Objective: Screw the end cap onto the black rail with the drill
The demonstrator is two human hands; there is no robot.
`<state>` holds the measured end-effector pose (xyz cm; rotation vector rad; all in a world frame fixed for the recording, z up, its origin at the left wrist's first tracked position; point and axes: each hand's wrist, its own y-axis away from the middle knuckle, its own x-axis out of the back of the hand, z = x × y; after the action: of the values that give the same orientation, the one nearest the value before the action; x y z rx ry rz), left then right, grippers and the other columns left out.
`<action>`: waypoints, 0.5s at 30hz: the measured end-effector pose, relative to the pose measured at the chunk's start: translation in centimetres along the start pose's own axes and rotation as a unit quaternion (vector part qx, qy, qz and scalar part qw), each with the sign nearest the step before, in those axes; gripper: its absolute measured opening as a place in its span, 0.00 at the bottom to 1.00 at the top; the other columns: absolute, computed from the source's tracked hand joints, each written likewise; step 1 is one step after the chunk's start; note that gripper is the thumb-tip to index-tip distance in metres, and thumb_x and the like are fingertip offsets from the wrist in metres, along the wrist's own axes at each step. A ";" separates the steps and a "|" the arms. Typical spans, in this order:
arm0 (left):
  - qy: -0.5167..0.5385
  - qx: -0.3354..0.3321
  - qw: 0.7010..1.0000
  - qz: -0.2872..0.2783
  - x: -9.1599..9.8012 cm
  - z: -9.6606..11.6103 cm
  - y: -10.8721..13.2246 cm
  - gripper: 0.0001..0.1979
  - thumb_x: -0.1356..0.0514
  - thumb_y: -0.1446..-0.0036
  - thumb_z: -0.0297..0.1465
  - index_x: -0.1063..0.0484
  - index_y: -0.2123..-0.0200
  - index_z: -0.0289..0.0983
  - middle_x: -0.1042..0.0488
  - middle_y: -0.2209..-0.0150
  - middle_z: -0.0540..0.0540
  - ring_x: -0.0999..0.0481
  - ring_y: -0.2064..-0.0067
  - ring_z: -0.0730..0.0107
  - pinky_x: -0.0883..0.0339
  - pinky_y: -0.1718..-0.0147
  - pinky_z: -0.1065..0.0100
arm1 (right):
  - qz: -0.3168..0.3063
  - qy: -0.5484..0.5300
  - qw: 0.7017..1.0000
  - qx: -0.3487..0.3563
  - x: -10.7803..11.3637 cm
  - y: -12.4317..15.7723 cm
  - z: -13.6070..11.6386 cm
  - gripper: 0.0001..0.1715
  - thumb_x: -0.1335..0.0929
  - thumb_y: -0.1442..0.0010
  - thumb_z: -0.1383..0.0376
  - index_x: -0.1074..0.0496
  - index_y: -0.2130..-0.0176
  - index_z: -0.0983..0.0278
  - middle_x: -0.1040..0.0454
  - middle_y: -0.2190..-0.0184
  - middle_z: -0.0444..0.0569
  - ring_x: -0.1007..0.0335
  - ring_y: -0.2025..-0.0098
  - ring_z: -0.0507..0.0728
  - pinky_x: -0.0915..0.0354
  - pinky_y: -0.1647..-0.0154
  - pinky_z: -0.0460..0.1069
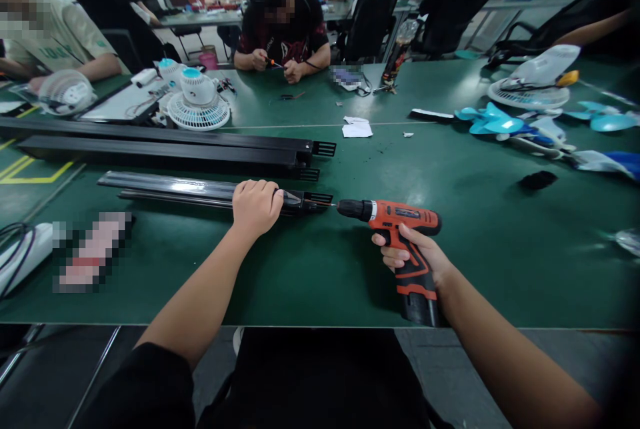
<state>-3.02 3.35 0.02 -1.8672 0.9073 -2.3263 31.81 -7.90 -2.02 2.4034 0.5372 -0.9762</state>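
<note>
My left hand [256, 205] is closed over the right end of a long black metal rail [170, 187] that lies flat on the green table [320, 269]. My right hand [410, 257] grips the handle of an orange and black cordless drill [400, 229]. The drill points left, and its bit touches the rail's slotted end piece [316, 201].
Two longer black rails [160, 145] lie behind the held one. Small white fans [197, 101], blue fan blades [493, 121], a fan grille [527, 92] and white paper scraps [357, 127] sit farther back. Other people work at the far side and left.
</note>
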 end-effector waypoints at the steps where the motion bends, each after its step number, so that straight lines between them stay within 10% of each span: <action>1: 0.002 0.000 1.000 -0.002 0.0 0.0 0.0 0.24 0.55 0.28 0.39 0.19 0.57 0.40 0.18 0.59 0.40 0.23 0.56 0.51 0.37 0.48 0.49 | 0.001 -0.002 1.000 -0.001 0.0 0.0 0.0 0.20 0.25 0.39 0.53 0.28 0.57 0.64 0.33 0.76 0.42 0.47 0.78 0.48 0.36 0.78 0.42; 15: -0.011 -0.005 1.000 0.000 0.0 0.0 0.0 0.24 0.55 0.28 0.39 0.20 0.58 0.39 0.17 0.60 0.41 0.22 0.57 0.51 0.36 0.49 0.50 | 0.015 0.002 1.000 0.019 0.0 0.0 0.3 0.20 0.24 0.40 0.52 0.29 0.58 0.63 0.35 0.76 0.41 0.51 0.79 0.47 0.37 0.79 0.42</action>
<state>-3.03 3.33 0.02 -1.8930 0.9183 -2.3015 31.64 -8.05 -2.19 2.4396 0.4869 -0.9785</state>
